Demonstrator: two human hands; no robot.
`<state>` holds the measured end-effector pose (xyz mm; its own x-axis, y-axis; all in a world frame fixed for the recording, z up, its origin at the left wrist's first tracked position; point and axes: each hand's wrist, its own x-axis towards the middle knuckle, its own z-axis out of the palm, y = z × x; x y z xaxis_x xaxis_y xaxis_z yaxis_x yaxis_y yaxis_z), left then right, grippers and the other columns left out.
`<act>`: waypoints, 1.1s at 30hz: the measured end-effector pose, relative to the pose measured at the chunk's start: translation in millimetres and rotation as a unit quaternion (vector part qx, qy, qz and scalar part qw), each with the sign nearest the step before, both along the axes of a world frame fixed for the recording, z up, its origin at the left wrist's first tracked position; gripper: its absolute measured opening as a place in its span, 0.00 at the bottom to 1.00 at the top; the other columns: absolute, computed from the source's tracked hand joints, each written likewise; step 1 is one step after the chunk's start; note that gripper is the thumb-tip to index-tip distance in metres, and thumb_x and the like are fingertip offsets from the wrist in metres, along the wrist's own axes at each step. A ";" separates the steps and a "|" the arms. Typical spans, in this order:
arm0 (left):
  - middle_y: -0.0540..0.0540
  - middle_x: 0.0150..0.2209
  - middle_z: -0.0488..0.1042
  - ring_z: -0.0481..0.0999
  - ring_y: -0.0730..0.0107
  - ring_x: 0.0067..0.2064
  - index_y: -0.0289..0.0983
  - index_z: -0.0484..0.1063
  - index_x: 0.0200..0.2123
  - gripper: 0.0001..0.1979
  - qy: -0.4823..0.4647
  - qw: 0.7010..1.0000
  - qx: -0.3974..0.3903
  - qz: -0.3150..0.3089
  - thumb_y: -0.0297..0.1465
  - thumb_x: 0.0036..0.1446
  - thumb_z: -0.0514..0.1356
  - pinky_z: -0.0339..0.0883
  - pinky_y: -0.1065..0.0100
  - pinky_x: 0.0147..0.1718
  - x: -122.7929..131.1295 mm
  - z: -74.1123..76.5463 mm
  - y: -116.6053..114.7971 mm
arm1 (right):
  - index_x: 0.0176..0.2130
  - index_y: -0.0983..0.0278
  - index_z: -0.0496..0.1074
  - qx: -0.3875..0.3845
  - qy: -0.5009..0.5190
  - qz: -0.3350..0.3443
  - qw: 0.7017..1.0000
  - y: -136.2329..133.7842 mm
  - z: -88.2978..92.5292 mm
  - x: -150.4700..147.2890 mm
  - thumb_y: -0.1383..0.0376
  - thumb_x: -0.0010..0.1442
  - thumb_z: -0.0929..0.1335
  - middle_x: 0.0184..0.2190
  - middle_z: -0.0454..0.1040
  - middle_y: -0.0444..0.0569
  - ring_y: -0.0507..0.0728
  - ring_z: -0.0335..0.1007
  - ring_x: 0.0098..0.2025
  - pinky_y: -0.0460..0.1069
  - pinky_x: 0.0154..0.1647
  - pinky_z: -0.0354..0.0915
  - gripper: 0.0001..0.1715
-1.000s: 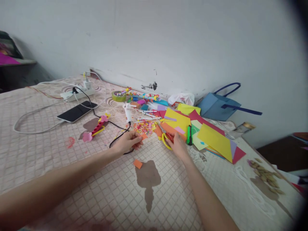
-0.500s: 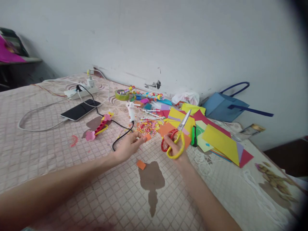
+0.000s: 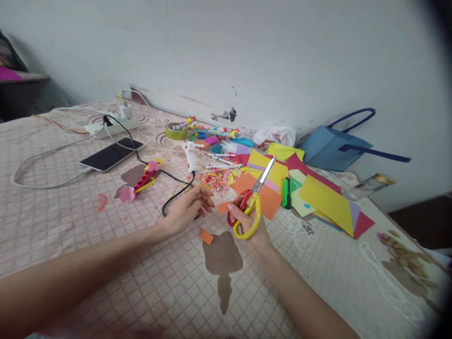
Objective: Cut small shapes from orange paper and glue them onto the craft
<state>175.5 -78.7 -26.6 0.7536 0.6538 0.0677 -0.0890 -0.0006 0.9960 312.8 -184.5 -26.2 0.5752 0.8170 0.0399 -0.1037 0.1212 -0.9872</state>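
My right hand (image 3: 252,226) is wrapped round a pair of scissors (image 3: 251,207) with one red and one yellow handle loop, blades pointing up and away. At its thumb and fingertips sits a small orange paper piece (image 3: 222,207), seemingly pinched there. Just left of that piece, my left hand (image 3: 189,209) hovers with loosely curled fingers, apart, and nothing visible in them. Below it on the tiled-pattern cloth lies another small orange paper piece (image 3: 206,237). Paper scraps (image 3: 217,180) are heaped beyond the hands.
A white glue gun (image 3: 190,157) with a black cord stands behind my left hand. Leftward are a pink-and-red paper craft (image 3: 141,182), a tablet (image 3: 111,154) and a power strip (image 3: 111,126). Rightward lie a green cutter (image 3: 286,193), coloured paper sheets (image 3: 325,202) and a blue bag (image 3: 334,147).
The orange piece has passed from my left hand's fingertips to my right hand's. My right hand and the scissors have shifted slightly left. The camera view has shifted a little.
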 end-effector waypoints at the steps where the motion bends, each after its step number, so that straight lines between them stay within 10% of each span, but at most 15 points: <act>1: 0.50 0.25 0.70 0.67 0.77 0.24 0.35 0.65 0.33 0.11 -0.003 1.000 -0.003 0.018 0.22 0.46 0.48 0.60 0.75 0.21 0.3 0.3 3.1 | 0.30 0.62 0.64 0.002 0.008 0.003 1.000 0.1 -0.1 0.3 0.62 0.48 0.73 0.21 0.64 0.37 0.47 0.60 0.21 0.43 0.19 0.59 0.14; 10: 0.56 0.13 0.51 0.47 0.81 0.14 0.37 0.57 0.19 0.04 -0.027 0.995 -0.076 0.054 0.23 0.39 0.47 0.40 0.77 0.13 -2.7 12.2 11.9 | 0.30 0.62 0.65 0.004 -0.006 -0.010 1.000 0.6 -4.8 0.7 0.61 0.48 0.73 0.21 0.63 0.36 0.47 0.59 0.18 0.43 0.18 0.59 0.14; 17: 0.48 0.28 0.71 0.67 0.75 0.27 0.35 0.70 0.30 0.10 0.101 0.985 0.132 -0.040 0.36 0.53 0.56 0.58 0.75 0.23 -3.9 9.1 0.6 | 0.32 0.61 0.64 -0.016 -0.069 -0.013 0.997 -2.9 -3.7 -3.9 0.62 0.49 0.72 0.24 0.64 0.38 0.48 0.62 0.23 0.44 0.25 0.61 0.13; 33: 0.49 0.23 0.71 0.69 0.75 0.24 0.34 0.69 0.28 0.13 0.109 0.985 0.085 -0.108 0.40 0.51 0.60 0.60 0.75 0.20 -2.7 -3.3 -1.7 | 0.33 0.61 0.66 -0.034 -0.074 0.009 0.997 -2.2 -11.0 -3.7 0.62 0.48 0.73 0.25 0.68 0.40 0.49 0.64 0.24 0.44 0.22 0.61 0.14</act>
<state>172.7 -80.4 -29.9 0.8822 0.4705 -0.0161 0.1101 -0.1729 0.9788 309.1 -186.7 -37.2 0.5527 0.8307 0.0672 0.0427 0.0523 -0.9977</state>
